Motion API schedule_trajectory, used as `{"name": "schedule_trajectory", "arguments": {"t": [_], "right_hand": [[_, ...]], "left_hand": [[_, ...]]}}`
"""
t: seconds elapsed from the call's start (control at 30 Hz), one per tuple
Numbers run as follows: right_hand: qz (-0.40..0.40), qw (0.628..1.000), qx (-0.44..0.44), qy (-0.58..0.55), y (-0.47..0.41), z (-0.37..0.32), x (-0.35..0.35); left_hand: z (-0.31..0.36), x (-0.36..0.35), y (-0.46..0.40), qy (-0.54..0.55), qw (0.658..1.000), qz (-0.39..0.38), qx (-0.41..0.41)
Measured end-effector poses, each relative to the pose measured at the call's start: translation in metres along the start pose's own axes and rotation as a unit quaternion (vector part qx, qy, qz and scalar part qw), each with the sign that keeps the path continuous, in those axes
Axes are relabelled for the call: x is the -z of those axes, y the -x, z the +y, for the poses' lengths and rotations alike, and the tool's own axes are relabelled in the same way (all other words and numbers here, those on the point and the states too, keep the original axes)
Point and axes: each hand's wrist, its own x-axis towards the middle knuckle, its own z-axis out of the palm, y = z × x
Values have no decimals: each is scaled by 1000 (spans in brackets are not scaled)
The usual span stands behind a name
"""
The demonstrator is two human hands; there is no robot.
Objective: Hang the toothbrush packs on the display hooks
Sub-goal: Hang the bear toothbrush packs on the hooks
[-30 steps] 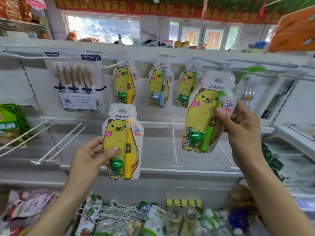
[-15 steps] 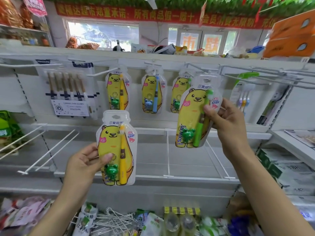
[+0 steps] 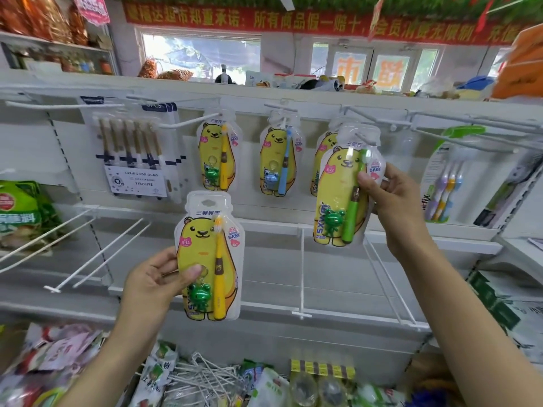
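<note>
- The clear plastic toothbrush pack with the yellow bear card and green brush (image 3: 343, 192) is up at the hook row, pinched along its right edge by the right hand (image 3: 393, 198), thumb on the front and fingers curled behind.
- Its hang hole looks to be right at the tip of a white wire display hook (image 3: 363, 136), just above that hand's thumb. Can't tell for sure if the wire is through the hole yet.
- There's already another yellow bear pack (image 3: 324, 148) on that hook, directly behind the one being held.
- So I'd say the step in hand is threading this pack on. Next move calls for lining the hole up with the wire tip and pushing the pack back along the hook, then letting go.
- The second bear pack, the one with a yellow brush and green frog charm (image 3: 210, 257), is lower down and well apart from the hooks. The left hand (image 3: 158, 280) grips its left edge, thumb pressed on the front near the frog.
- That one's waiting its turn, I reckon.
- Up and left of the right hand, two more packs hang: one with a yellow brush (image 3: 219, 155), one with a blue brush (image 3: 279, 160).
- Above the left hand there's a flat pack of brown-handled brushes (image 3: 133, 157).
- Off to the right of the right hand, a pack of pastel brushes (image 3: 443, 189).
</note>
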Motion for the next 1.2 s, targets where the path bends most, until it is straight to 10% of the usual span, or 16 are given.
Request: {"name": "schedule_trajectory", "arguments": {"t": [0.77,1.03,1.2], "right_hand": [[50,992,-84,79,-111,60,-18],[205,929,0,308,-49,43,-37],[-56,986,26,153,43,9,-80]], "left_hand": [[-7,25,11,6,1000,-1,17],[0,18,18,19,999,-27,16],[7,16,22,36,999,-37,19]]}}
